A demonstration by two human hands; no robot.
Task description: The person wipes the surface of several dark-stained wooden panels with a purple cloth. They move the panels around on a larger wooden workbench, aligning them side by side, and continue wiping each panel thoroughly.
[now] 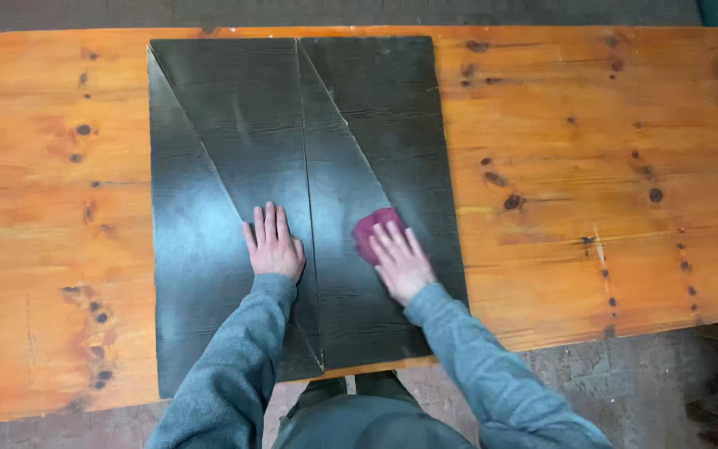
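Pressing flat on black wood-grain panels: left hand, open, empty; right hand covering dark-red pad, possibly cloth, on orange pine table.

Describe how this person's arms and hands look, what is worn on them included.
Both arms wear long grey-blue sleeves of soft knit fabric, with ribbed cuffs ending at the wrists. The left hand and right hand are bare: no gloves, rings or watch visible. No markings show on the sleeves.
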